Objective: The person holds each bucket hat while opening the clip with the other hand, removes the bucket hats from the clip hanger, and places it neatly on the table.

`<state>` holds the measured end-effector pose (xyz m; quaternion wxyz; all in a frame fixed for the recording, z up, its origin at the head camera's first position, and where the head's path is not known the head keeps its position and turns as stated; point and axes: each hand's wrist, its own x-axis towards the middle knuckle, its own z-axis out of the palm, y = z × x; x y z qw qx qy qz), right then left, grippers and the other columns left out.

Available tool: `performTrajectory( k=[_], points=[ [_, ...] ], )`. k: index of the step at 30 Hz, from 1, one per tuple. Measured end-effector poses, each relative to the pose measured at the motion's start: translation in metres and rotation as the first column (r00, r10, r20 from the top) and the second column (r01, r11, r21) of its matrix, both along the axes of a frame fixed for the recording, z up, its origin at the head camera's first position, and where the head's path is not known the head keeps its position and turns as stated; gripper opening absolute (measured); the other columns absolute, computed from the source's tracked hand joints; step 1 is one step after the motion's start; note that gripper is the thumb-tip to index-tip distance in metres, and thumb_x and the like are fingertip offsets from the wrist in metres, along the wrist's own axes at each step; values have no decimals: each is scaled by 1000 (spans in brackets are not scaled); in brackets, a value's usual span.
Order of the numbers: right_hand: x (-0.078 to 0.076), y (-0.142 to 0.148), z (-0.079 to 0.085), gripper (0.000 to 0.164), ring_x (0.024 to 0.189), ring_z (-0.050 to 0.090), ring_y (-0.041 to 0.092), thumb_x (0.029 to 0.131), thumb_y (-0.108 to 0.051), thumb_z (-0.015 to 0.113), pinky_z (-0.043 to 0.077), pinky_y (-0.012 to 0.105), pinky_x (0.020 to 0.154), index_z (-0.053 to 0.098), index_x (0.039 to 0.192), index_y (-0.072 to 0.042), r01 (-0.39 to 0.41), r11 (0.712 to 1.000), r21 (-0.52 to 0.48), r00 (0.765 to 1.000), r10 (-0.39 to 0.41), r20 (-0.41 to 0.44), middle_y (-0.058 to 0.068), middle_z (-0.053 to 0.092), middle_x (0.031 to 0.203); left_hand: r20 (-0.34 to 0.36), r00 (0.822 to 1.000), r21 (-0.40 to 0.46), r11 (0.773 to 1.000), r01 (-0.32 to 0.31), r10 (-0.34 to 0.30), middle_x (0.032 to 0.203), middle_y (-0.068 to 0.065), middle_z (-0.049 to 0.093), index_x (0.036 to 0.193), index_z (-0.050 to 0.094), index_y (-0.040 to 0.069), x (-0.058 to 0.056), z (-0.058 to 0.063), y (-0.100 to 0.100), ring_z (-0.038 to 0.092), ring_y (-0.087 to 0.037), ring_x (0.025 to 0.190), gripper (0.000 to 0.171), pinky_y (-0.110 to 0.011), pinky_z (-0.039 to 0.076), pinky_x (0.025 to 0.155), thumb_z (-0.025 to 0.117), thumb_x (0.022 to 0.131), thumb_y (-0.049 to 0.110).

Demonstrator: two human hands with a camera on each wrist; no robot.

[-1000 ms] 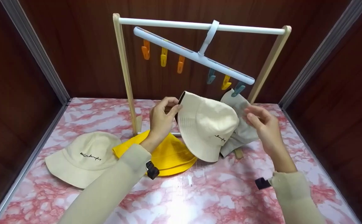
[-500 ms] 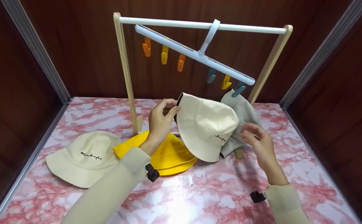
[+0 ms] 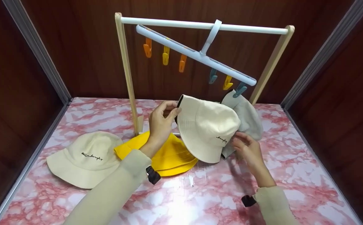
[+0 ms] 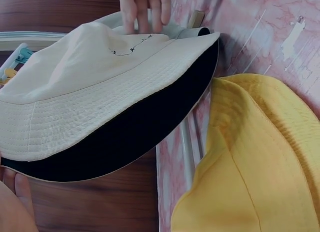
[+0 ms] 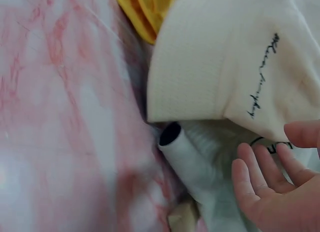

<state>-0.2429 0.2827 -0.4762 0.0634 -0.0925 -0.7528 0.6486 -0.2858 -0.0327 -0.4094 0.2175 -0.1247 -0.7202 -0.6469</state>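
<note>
My left hand (image 3: 162,120) pinches the brim of a cream bucket hat (image 3: 211,125) and holds it up sideways, its dark lining showing in the left wrist view. My right hand (image 3: 247,148) is at the crown's lower right side, near the black lettering; in the right wrist view its fingers (image 5: 270,177) are loosely spread and the thumb is apart from them. Behind the cream hat, a grey bucket hat (image 3: 250,120) hangs by its brim from the teal clip (image 3: 240,90) at the hanger's low right end.
A pale blue clip hanger (image 3: 181,48) tilts down to the right on the rack's white rail (image 3: 169,23). It carries several clips, including an orange clip (image 3: 147,50). A yellow bucket hat (image 3: 172,156) and another cream bucket hat (image 3: 86,159) lie on the marbled tabletop (image 3: 206,200).
My right hand has moved down and left, from beside the grey hat to the cream hat's crown. The left hand keeps its grip, and the cream hat has barely shifted.
</note>
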Motion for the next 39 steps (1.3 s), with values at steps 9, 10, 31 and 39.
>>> performTrajectory(
  k=[9,10,31,39],
  points=[
    [-7,-4,-8,45,96,74,10,107,-13,63,59,34,99,52,145,9,-22,994,-109,1000,23,8,9,73,118,1,1000,10,1000,1,-1,101,0,76,108,76,12,2,-2,0,70,-17,89,15,-33,59,86,77,99,24],
    [-7,-4,-8,46,95,74,10,107,-14,63,59,34,99,52,145,9,-25,994,-108,1000,26,11,8,73,117,0,1000,14,1000,-1,1,101,-1,76,107,76,12,2,-2,0,70,-17,89,15,-33,59,86,78,99,23],
    [3,-3,8,39,92,68,8,102,-9,68,60,25,87,62,138,5,90,995,-35,994,-92,-64,-2,73,101,37,999,-3,999,33,-33,104,-4,73,114,71,10,20,-5,-10,68,-19,93,15,-30,59,90,75,101,17],
    [9,-3,11,33,87,70,9,102,-6,69,60,27,84,66,132,7,74,997,13,994,-73,-76,-2,74,98,70,996,-39,998,50,-47,103,-5,71,117,69,9,25,-18,-28,68,-19,92,19,-30,59,88,75,101,18]
  ],
)
